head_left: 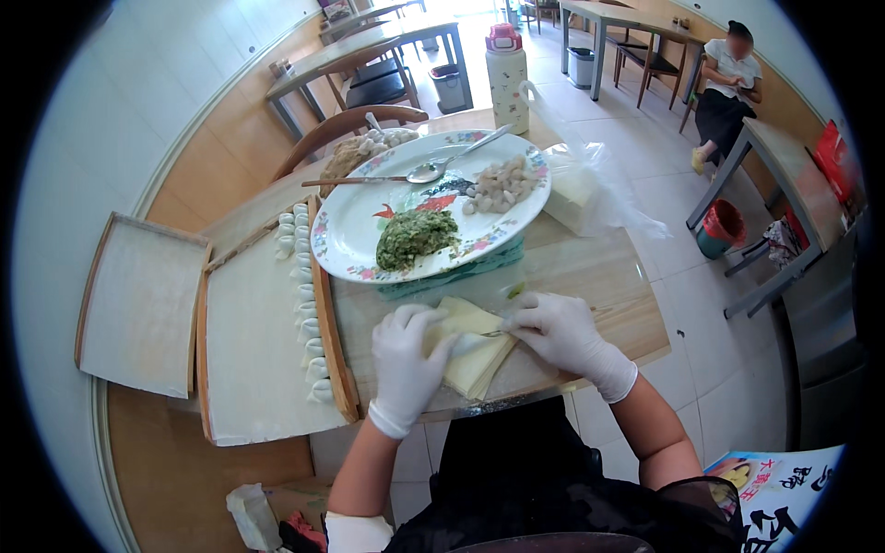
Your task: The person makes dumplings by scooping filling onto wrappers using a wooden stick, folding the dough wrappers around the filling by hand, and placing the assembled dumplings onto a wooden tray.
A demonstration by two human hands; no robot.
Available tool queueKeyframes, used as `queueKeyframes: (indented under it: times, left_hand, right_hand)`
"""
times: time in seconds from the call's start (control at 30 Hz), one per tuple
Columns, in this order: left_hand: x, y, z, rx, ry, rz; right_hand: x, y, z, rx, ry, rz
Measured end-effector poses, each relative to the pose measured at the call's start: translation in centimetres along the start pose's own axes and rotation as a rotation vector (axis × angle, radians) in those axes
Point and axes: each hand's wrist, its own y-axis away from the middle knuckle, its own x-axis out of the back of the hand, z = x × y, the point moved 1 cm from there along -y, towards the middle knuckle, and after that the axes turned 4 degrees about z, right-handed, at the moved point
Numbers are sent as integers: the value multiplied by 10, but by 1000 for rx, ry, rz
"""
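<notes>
A stack of square, pale yellow wonton wrappers (472, 370) lies at the table's near edge. Both my hands wear white gloves. My left hand (406, 352) is closed over the left side of the top wrapper, its thumb against a raised, folded part. My right hand (564, 337) pinches the wrapper's right edge between thumb and fingers. Just beyond is a large oval plate (341, 251) with chopped green filling (417, 238) and peeled shrimp (505, 184). A metal spoon (428, 172) and a wooden-handled tool (358, 181) rest on the plate.
Left of my hands, a wood-framed tray (258, 359) holds a row of folded wontons (307, 304); another framed tray (143, 304) lies farther left. A green block (461, 278) supports the plate. Behind it stand a bottle (508, 88) and a plastic bag (604, 189). A person (733, 69) sits far right.
</notes>
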Motion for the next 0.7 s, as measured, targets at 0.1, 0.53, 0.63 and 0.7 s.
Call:
queueKeyframes:
  times: [0.1,0.53,0.63,0.7]
  left_hand:
    - [13,15,12,-100,-127,45]
    - [11,3,20,-261,-306,-90]
    - [12,-6,16,-205,-245,-226]
    - [14,-12,8,-178,-216,-295]
  right_hand:
    - [-4,2,-1,2,28,2]
    - [-8,17,-5,45,30,108]
    - [-8,18,-4,57,39,101]
    - [-8,17,-6,66,37,90]
